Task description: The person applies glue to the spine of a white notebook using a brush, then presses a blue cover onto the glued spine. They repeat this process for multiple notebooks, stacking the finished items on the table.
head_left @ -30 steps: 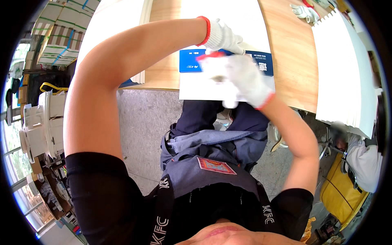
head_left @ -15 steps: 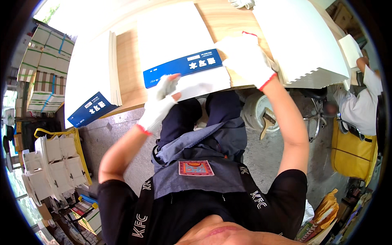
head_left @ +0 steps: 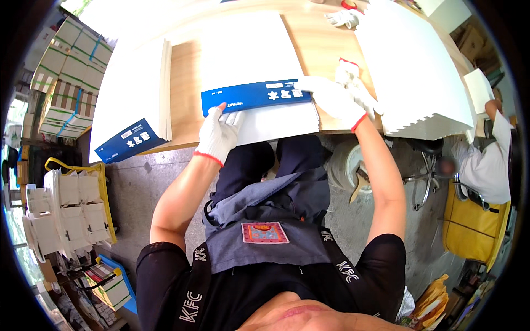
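A blue paper band with white print lies across the near part of a white paper stack on the table. My left hand, in a white glove with a red cuff, grips the band's near left edge. A bare fingertip shows on the blue, and the other fingers pass by its near edge. My right hand, gloved the same way, holds the band's right end; its thumb is hard to make out. Nearer me, white sheets show below the band.
Another stack with a blue band stands at the left. A tall white stack fills the right. Loose gloves lie at the back. A bucket with a brush stands below; a person sits far right.
My left hand has come up and right from in front of the stack and taken hold of the band's left part. My right hand stays at its right end. The view has shifted slightly.
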### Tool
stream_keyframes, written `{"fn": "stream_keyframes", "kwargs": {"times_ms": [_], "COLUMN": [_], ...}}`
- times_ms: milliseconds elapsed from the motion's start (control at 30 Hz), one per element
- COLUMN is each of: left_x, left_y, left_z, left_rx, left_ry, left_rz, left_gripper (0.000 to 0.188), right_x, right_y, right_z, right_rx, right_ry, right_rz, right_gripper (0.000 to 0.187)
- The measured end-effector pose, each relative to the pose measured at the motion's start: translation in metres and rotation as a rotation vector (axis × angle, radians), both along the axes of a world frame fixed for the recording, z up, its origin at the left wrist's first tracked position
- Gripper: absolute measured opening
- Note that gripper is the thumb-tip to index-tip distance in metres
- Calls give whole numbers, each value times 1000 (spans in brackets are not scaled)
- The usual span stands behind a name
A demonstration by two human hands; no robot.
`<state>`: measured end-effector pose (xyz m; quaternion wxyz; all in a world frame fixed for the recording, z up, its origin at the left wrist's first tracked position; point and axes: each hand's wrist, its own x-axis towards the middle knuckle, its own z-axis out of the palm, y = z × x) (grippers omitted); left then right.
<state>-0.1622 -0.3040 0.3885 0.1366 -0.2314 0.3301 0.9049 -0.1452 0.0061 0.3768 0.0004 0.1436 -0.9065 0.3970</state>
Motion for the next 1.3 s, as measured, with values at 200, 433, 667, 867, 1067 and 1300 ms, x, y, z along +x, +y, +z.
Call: {"fn": "stream_keyframes", "kwargs": {"times_ms": [200, 433, 667, 867, 1067, 1300], "left_x": [-33, -10, 38, 7, -31, -40], "left_y": [-6, -31, -135, -289, -360, -364], "left_z": [17, 31, 58, 69, 47, 27], "left_rx": [-146, -17, -566, -1166, -1853, -1709], "left_ry": [-59, 33, 379, 509, 79, 168], "left_rz": [-56, -29, 16, 357, 143, 177], "left_gripper": [23, 28, 78, 67, 57, 55], "right_x": [-83, -126, -56, -127, -172, -157], "right_y": [-2, 1, -128, -269, -344, -343], "right_z": [27, -22, 57, 33, 38, 38], "right_rx": [-699, -1061, -945, -942, -21, 99], "right_ry": [-533, -509, -91, 38, 47, -21], "right_rz": [-633, -153, -226, -4, -158, -194], "right_gripper": [79, 45, 46, 52, 55, 52]}}
